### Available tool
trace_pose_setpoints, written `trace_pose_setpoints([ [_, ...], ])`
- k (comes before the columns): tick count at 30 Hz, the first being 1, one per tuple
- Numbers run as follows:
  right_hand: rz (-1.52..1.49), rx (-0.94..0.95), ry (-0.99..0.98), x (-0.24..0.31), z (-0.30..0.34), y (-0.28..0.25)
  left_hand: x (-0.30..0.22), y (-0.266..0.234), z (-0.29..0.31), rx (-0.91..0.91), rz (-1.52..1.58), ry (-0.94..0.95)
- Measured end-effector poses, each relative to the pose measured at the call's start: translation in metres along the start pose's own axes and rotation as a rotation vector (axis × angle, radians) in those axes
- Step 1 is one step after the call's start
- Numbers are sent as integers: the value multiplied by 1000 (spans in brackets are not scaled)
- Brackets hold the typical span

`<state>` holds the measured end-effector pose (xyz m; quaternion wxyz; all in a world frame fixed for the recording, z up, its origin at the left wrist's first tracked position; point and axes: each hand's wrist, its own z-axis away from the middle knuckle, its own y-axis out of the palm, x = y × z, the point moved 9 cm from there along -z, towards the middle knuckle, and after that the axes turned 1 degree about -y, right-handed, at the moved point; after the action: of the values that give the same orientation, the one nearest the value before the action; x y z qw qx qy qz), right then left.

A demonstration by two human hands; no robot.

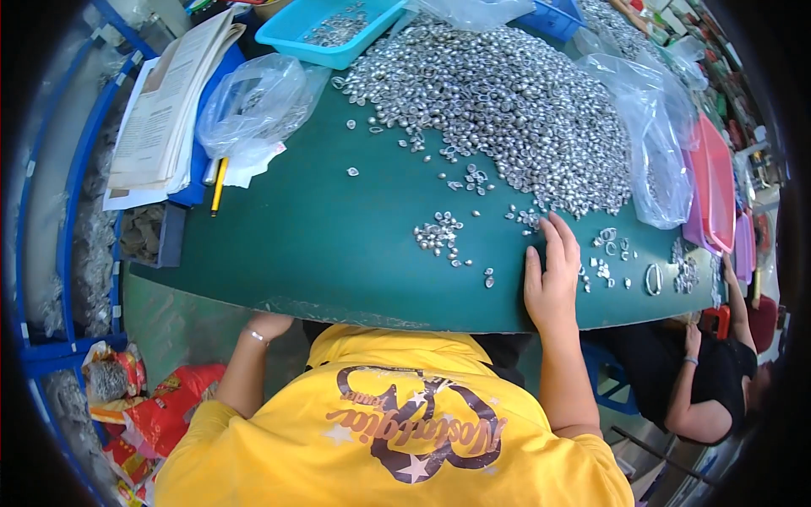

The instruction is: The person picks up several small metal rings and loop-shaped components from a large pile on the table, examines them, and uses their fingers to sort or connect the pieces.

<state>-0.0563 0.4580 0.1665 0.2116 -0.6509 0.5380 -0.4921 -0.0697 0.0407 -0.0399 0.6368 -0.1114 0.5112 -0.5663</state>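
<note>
My right hand (553, 275) rests on the green tabletop (312, 228), its fingers stretched out and slightly apart with nothing in them. Just beyond its fingertips lie a few small silvery metal pieces (529, 221), at the near edge of a large heap of the same pieces (507, 101). To the left of that hand is a small cluster of pieces (437, 234); to its right are some loose rings and bits (601, 269) and an oval metal ring (653, 279). My left hand (270, 324) is down at the table's front edge, which hides its fingers.
A light-blue tray (329, 52) holds more pieces at the back. Clear plastic bags (258, 101) (650, 127), a paper stack (169, 110), a yellow pencil (219, 188) and a pink basket (714, 182) flank the heap. Another person (705, 380) sits at the right.
</note>
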Motion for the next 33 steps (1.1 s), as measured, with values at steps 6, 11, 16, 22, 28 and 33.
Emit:
trace_pose_setpoints([
  [6,-133,151,-111,33,-11,24,-119,-92,31,274,-76,109],
  [11,-75,136,-33,10,-20,29,-202,-161,-3,-122,101,468],
  [16,-255,176,-94,36,-27,30,-241,-196,-85,-515,3,552],
  [22,-230,81,-250,48,-57,34,-267,-166,-116,-424,-57,681],
  [28,-141,158,-338,68,-75,65,-282,-153,-111,-402,133,761],
  [33,-221,216,-289,56,-71,60,-279,-150,-109,-393,66,842],
])
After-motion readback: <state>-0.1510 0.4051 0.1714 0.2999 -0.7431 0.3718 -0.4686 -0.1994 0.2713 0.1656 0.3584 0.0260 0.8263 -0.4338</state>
